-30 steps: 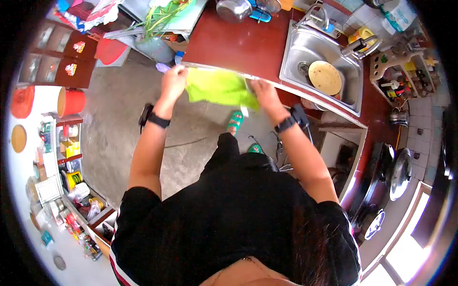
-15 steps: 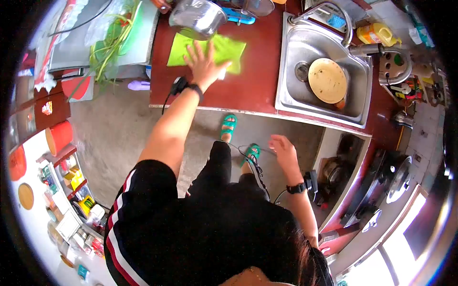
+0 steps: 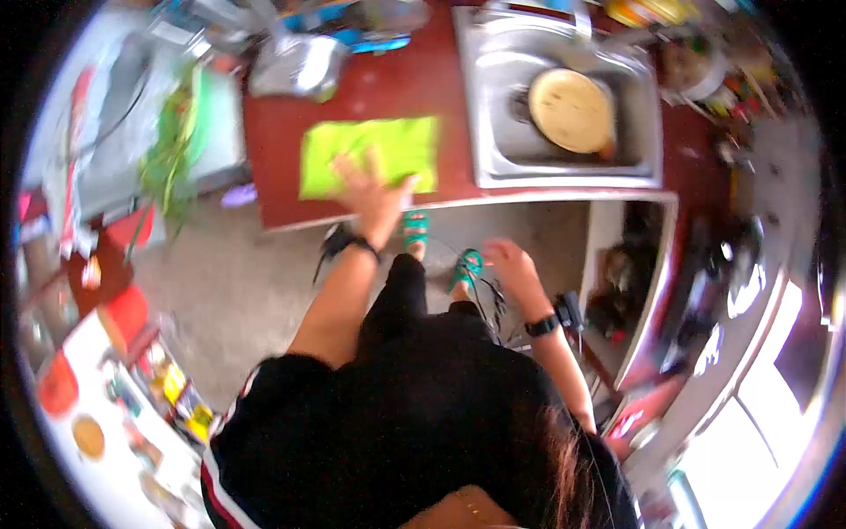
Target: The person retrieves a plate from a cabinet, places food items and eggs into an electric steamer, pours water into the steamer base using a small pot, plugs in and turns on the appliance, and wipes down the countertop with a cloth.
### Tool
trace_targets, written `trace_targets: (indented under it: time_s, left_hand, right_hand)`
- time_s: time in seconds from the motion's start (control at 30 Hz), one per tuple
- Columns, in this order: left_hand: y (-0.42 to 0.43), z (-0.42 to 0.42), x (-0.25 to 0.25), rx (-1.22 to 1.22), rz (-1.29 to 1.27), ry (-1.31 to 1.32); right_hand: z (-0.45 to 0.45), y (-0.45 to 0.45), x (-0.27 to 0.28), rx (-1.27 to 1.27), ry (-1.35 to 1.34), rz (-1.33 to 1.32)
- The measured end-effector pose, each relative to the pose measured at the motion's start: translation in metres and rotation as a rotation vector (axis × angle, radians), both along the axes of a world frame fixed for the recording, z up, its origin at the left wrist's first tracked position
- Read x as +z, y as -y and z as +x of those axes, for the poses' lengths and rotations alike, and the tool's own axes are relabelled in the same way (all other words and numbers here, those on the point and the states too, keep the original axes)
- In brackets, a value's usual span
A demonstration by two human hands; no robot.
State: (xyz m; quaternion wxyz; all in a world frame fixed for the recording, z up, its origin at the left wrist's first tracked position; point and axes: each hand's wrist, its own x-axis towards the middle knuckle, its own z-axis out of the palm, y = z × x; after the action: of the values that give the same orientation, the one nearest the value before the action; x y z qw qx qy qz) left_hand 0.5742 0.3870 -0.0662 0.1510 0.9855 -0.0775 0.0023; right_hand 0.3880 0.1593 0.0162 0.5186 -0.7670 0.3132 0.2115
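Observation:
My left hand (image 3: 370,192) lies flat with fingers spread on a bright green cloth (image 3: 401,145). The cloth is laid out on the dark red countertop (image 3: 410,79), close to its front edge. Motion blurs the hand a little. My right hand (image 3: 514,267) hangs in front of the counter, over the floor, fingers loosely bent and nothing seen in it. A metal pot (image 3: 304,66) stands behind the cloth. To the right, a steel sink (image 3: 493,150) holds a round yellowish plate (image 3: 571,110), tilted, with dark specks on it.
Green leafy vegetables (image 3: 172,145) lie on a surface at the left. Blue items (image 3: 379,41) are behind the pot. A faucet (image 3: 582,18) rises at the sink's back. Below the counter on the right is an open shelf (image 3: 621,273) with dark cookware.
My left hand and the green cloth have come toward the counter's front edge, farther from the pot. My right hand still hangs in front of the counter. The whole view has shifted.

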Motion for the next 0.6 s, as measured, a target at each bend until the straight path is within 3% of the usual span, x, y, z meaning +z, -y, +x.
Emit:
trace_targets:
  time_s: [0.23,0.33,0.43,0.53,0.6]
  left_hand:
    - [-0.012,0.009,0.028,0.264,0.284,-0.449]
    - [-0.008,0.009,0.038,0.261,0.281,-0.512]
    - [-0.003,0.007,0.056,0.27,0.249,-0.589]
    - [0.001,0.005,0.028,0.275,0.289,-0.504]
    - [0.025,-0.012,0.037,0.167,0.312,-0.426]
  right_hand:
    - [-0.018,0.0,0.044,-0.097,-0.003,-0.088]
    - [-0.05,0.013,0.062,-0.144,0.091,-0.212]
    - [-0.086,0.03,0.095,-0.287,0.088,-0.126]
    - [-0.142,0.046,0.125,-0.355,0.071,-0.19]
    - [-0.189,0.056,0.141,-0.42,0.074,-0.221]
